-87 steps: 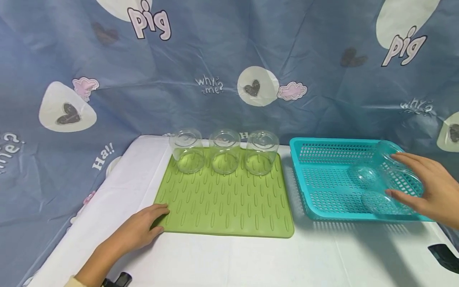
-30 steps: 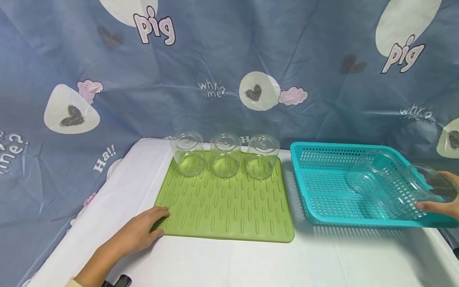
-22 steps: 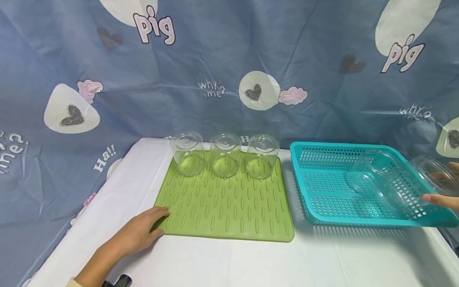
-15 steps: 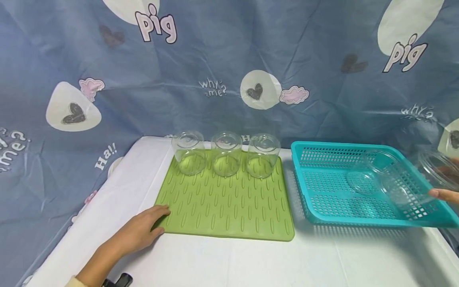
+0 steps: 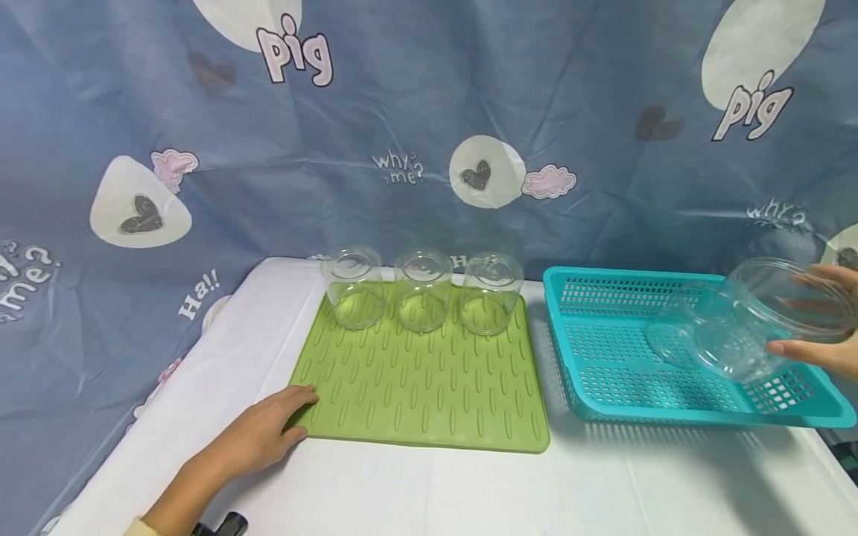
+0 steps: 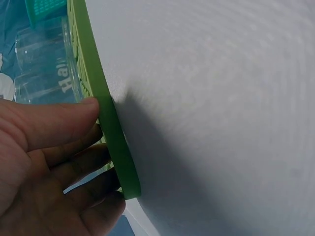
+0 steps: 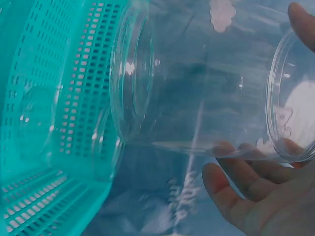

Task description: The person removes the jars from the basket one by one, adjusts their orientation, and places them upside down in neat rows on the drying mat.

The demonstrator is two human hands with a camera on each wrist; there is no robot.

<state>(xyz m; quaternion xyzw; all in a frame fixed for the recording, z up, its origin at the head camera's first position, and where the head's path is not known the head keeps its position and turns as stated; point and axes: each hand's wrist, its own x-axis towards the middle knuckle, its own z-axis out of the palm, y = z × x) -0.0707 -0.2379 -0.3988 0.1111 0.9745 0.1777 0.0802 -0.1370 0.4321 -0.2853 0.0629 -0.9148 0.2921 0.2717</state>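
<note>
My right hand [image 5: 827, 335] grips a clear cup [image 7: 206, 83] near its rim, thumb on one side and fingers on the other. The cup is tilted, its rim toward my hand and its base over the right part of the turquoise basket [image 5: 670, 417]. Another clear cup [image 5: 673, 335] lies in that basket, partly overlapped by the held one. On the left, my left hand [image 5: 258, 432] rests at the front left corner of the green mat [image 6: 115, 142], with relaxed fingers touching its edge. Three clear cups [image 5: 422, 290] stand upside down in a row along the mat's back.
A white cloth [image 5: 469, 491] covers the table under the mat and basket. Behind it hangs a blue printed curtain [image 5: 335, 186]. The basket stands just right of the mat, with a narrow strip of cloth between them.
My right hand reached into the basket, moved off to the right with a cup, then came back left and up, the cup now raised at the basket's right end. My left hand stays put.
</note>
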